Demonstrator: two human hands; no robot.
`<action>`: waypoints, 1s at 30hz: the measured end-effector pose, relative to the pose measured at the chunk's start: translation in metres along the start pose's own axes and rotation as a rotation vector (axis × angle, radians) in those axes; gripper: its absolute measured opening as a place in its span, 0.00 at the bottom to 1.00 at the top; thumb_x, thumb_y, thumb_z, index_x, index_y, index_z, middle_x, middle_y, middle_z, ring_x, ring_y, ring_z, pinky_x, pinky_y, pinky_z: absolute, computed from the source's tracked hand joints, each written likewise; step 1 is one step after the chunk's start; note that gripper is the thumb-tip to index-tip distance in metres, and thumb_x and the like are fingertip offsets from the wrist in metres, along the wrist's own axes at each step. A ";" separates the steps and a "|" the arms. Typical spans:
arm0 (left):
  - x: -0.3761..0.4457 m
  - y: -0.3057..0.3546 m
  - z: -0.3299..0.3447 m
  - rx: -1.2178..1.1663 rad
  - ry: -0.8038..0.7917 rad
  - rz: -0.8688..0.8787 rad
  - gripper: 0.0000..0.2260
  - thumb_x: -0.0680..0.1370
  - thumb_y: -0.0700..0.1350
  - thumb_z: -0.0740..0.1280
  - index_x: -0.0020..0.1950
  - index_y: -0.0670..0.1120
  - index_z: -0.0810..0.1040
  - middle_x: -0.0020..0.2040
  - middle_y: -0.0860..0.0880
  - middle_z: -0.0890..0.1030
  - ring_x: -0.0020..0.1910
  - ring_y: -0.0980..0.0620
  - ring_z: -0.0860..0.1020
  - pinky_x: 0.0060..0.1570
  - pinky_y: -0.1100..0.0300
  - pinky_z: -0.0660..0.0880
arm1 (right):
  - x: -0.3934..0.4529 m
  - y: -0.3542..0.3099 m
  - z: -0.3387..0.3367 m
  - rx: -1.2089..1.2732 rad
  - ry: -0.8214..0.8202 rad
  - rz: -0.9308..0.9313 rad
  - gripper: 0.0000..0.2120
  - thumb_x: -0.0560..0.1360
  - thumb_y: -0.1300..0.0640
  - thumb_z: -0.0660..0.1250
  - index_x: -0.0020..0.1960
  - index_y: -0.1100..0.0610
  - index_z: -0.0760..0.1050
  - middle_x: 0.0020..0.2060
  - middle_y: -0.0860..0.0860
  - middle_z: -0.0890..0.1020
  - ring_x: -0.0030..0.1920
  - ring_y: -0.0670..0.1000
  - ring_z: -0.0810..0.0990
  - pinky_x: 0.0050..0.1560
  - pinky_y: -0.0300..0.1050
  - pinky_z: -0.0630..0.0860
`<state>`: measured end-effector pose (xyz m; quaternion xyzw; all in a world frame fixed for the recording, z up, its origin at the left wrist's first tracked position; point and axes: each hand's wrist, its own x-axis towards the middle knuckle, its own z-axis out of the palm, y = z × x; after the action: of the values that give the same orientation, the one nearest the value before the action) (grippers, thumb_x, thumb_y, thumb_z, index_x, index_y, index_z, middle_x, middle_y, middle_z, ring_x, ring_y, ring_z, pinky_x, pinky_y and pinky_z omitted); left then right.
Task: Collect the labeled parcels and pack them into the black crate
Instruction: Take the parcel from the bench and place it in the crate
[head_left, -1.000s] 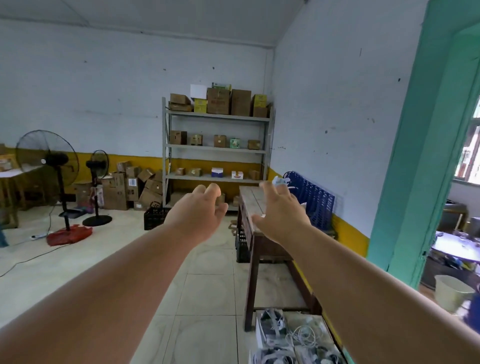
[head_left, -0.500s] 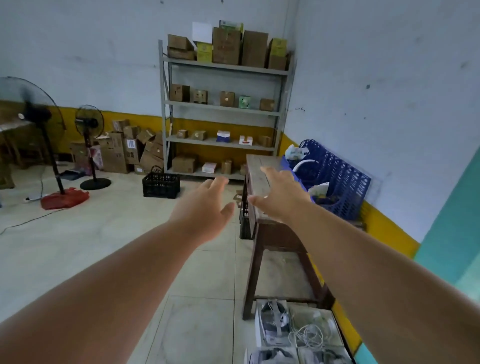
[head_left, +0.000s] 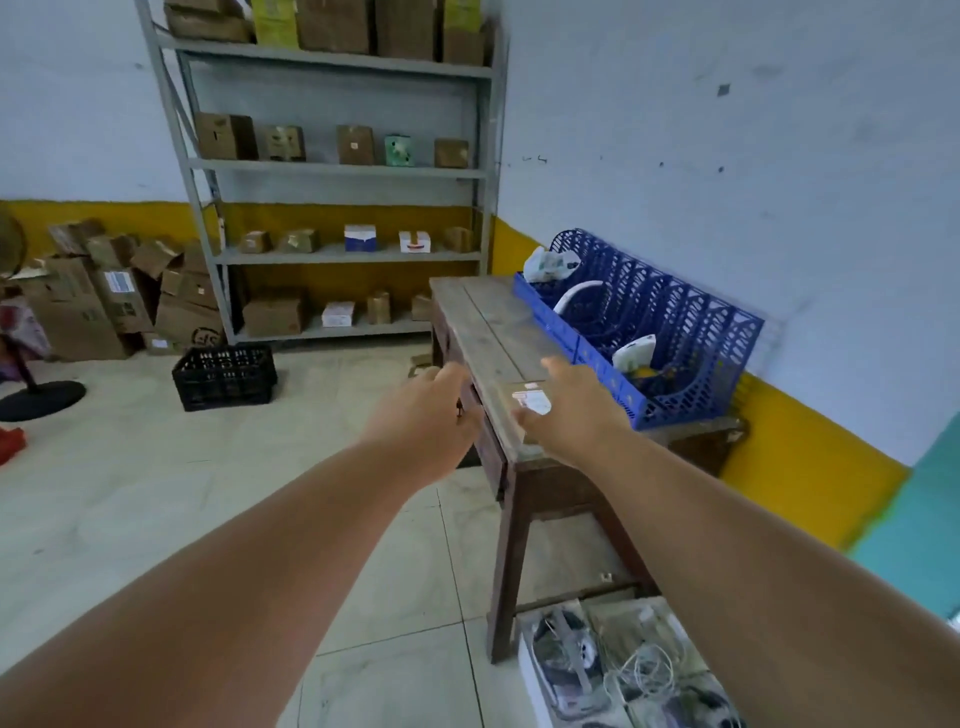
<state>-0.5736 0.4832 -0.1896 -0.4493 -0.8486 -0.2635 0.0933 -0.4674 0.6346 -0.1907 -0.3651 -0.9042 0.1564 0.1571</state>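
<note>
A small brown parcel with a white label (head_left: 529, 402) lies on the near end of the wooden table (head_left: 488, 332). My right hand (head_left: 582, 415) reaches over the table just right of the parcel, fingers stretched forward; I cannot tell whether it touches the parcel. My left hand (head_left: 428, 418) hovers with relaxed fingers at the table's left edge and holds nothing. The black crate (head_left: 224, 376) stands on the floor to the left, in front of the grey metal shelf (head_left: 337, 171). Several more boxes sit on the shelf's boards.
A blue plastic rack (head_left: 675, 332) with bags in it fills the table's right side against the wall. Cardboard boxes (head_left: 104, 296) are piled on the floor left of the shelf. A fan base (head_left: 39, 397) stands far left. A white box of cables (head_left: 613, 670) lies under the table's near end.
The view has moved closer to the table and tipped down. Both hands have lowered toward the table's near end, where the labeled parcel has come into view between them.
</note>
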 end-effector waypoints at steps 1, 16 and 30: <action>0.012 -0.007 0.010 -0.021 -0.019 -0.018 0.16 0.80 0.55 0.64 0.67 0.54 0.70 0.55 0.55 0.78 0.46 0.57 0.74 0.35 0.67 0.67 | 0.010 0.003 0.007 -0.011 -0.009 0.008 0.37 0.74 0.37 0.67 0.77 0.48 0.57 0.73 0.55 0.68 0.71 0.59 0.69 0.66 0.63 0.71; 0.208 -0.059 0.211 -0.249 -0.483 -0.130 0.23 0.80 0.54 0.65 0.73 0.53 0.67 0.63 0.51 0.76 0.50 0.55 0.77 0.45 0.61 0.75 | 0.243 0.101 0.137 0.057 -0.097 0.090 0.29 0.74 0.43 0.70 0.71 0.50 0.67 0.62 0.53 0.75 0.58 0.55 0.77 0.54 0.52 0.77; 0.308 -0.070 0.361 -0.767 -0.721 -0.677 0.09 0.80 0.47 0.67 0.53 0.62 0.74 0.51 0.61 0.76 0.45 0.62 0.75 0.37 0.68 0.66 | 0.358 0.183 0.241 0.028 -0.291 0.377 0.30 0.77 0.43 0.66 0.73 0.55 0.62 0.67 0.57 0.74 0.66 0.59 0.72 0.62 0.56 0.74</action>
<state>-0.7806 0.8628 -0.3975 -0.2178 -0.7670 -0.3960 -0.4555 -0.6969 0.9734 -0.4193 -0.4988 -0.8310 0.2463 -0.0017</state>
